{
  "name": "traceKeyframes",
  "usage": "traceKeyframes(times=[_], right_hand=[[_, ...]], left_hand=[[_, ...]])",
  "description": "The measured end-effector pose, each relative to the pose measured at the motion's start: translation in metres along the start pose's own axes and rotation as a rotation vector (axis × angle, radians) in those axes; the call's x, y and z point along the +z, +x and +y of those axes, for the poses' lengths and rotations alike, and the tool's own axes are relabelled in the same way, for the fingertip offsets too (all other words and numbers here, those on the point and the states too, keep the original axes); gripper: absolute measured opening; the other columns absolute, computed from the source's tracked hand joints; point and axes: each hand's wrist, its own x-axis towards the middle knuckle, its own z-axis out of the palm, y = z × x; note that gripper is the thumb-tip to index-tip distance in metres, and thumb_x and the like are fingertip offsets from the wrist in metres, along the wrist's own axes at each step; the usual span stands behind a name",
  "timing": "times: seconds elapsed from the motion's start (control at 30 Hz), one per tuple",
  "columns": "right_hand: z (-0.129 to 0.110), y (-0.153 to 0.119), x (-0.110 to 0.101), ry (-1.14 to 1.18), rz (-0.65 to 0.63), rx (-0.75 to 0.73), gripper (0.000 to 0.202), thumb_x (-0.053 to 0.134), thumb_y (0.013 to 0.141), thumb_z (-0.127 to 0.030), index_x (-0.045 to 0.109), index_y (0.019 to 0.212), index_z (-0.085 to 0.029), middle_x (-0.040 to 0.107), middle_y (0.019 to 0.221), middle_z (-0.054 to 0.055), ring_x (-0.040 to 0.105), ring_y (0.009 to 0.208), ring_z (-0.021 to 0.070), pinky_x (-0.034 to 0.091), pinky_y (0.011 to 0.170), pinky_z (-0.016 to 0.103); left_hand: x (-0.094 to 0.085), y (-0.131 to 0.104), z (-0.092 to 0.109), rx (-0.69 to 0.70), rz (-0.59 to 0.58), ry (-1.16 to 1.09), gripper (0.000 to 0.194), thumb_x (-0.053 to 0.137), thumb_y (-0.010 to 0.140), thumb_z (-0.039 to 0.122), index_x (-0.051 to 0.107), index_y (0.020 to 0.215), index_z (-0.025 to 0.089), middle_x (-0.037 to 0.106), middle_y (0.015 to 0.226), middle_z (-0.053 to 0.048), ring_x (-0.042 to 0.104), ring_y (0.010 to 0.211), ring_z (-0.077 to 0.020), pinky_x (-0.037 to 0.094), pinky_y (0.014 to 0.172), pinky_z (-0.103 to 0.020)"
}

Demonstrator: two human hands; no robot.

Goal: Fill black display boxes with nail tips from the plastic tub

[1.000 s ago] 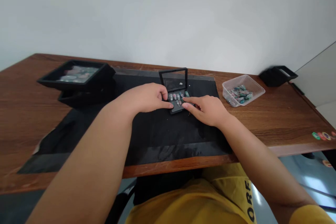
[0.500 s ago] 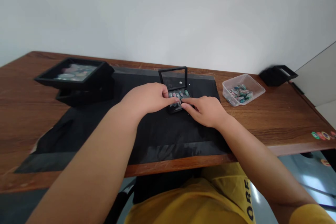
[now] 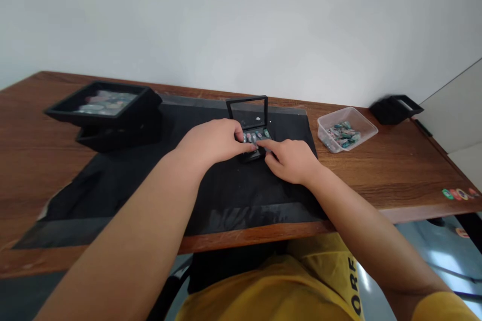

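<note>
A small black display box (image 3: 250, 157) lies on the black mat with its framed window lid (image 3: 248, 112) raised. Several glossy green and pink press-on nails (image 3: 254, 137) are set in a row inside. My left hand (image 3: 214, 139) grips the box at its left side, the thumb reaching across the front over the nails; some of its fingers are hidden. From the right, my right hand (image 3: 291, 160) reaches in, index finger stretched out and its tip pressing among the nails. Its thumb is apart from that finger, and nothing shows between them.
A clear plastic tub (image 3: 367, 130) holding many more nails stands to the right. Black frame boxes (image 3: 124, 128) are stacked at the left, and another black box (image 3: 393, 110) sits at the far right by the wall. Round stickers (image 3: 467, 194) mark the table's right edge.
My right index finger has moved slightly left and down onto the nails, and its thumb has drawn back from the box. My left hand stays at the box.
</note>
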Motion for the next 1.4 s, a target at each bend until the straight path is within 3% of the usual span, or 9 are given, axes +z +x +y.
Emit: traceKeyframes(times=[0.17, 0.3, 0.4, 0.6, 0.9, 1.17, 1.4], right_hand=[[0.001, 0.0, 0.0, 0.026, -0.004, 0.019, 0.053, 0.044, 0.103, -0.033, 0.065, 0.151, -0.029, 0.083, 0.115, 0.01, 0.078, 0.105, 0.0292, 0.052, 0.086, 0.037], [0.004, -0.001, 0.001, 0.07, 0.002, 0.006, 0.052, 0.047, 0.103, -0.035, 0.065, 0.151, -0.028, 0.084, 0.113, 0.009, 0.078, 0.107, 0.0281, 0.052, 0.087, 0.036], [0.005, -0.002, 0.002, 0.108, 0.017, -0.003, 0.05, 0.047, 0.104, -0.037, 0.067, 0.148, -0.027, 0.084, 0.109, 0.008, 0.078, 0.104, 0.0277, 0.052, 0.086, 0.036], [0.005, -0.002, 0.0, 0.141, 0.01, -0.003, 0.049, 0.049, 0.105, -0.043, 0.068, 0.147, -0.025, 0.084, 0.108, 0.008, 0.077, 0.101, 0.0261, 0.05, 0.083, 0.034], [0.009, -0.001, -0.002, 0.225, 0.028, 0.004, 0.043, 0.054, 0.106, -0.046, 0.075, 0.137, -0.026, 0.084, 0.095, 0.004, 0.076, 0.091, 0.0226, 0.046, 0.075, 0.031], [0.008, -0.001, 0.001, 0.255, 0.026, -0.02, 0.043, 0.057, 0.105, -0.044, 0.071, 0.144, -0.032, 0.083, 0.094, 0.001, 0.076, 0.091, 0.0208, 0.047, 0.079, 0.03], [0.007, -0.001, 0.0, 0.244, 0.023, -0.011, 0.043, 0.057, 0.105, -0.045, 0.073, 0.142, -0.03, 0.083, 0.093, 0.002, 0.076, 0.091, 0.0219, 0.048, 0.08, 0.031]], left_hand=[[0.0, 0.0, -0.003, 0.031, -0.023, -0.024, 0.049, 0.065, 0.075, 0.074, 0.07, 0.088, 0.027, 0.077, 0.094, -0.007, 0.07, 0.084, -0.0298, 0.039, 0.062, -0.038], [-0.004, 0.001, -0.01, 0.077, -0.078, -0.071, 0.055, 0.069, 0.066, 0.078, 0.07, 0.089, 0.028, 0.077, 0.092, -0.005, 0.069, 0.08, -0.0284, 0.04, 0.062, -0.037], [-0.007, 0.002, -0.016, 0.083, -0.075, -0.093, 0.055, 0.074, 0.06, 0.076, 0.069, 0.088, 0.029, 0.075, 0.085, -0.003, 0.068, 0.076, -0.0273, 0.04, 0.062, -0.037], [-0.005, 0.003, -0.021, 0.158, -0.089, -0.12, 0.048, 0.075, 0.064, 0.069, 0.07, 0.09, 0.029, 0.069, 0.074, -0.003, 0.066, 0.072, -0.0264, 0.036, 0.061, -0.037], [-0.006, 0.003, -0.02, 0.221, -0.097, -0.115, 0.044, 0.07, 0.068, 0.062, 0.078, 0.101, 0.033, 0.069, 0.078, -0.002, 0.064, 0.071, -0.0247, 0.035, 0.06, -0.037], [-0.004, 0.002, -0.02, 0.264, -0.124, -0.095, 0.046, 0.07, 0.07, 0.06, 0.081, 0.109, 0.037, 0.069, 0.08, -0.002, 0.062, 0.066, -0.0231, 0.033, 0.059, -0.038], [-0.005, 0.001, -0.019, 0.249, -0.117, -0.117, 0.051, 0.074, 0.067, 0.058, 0.079, 0.114, 0.037, 0.071, 0.085, -0.002, 0.063, 0.067, -0.0233, 0.033, 0.06, -0.037]])
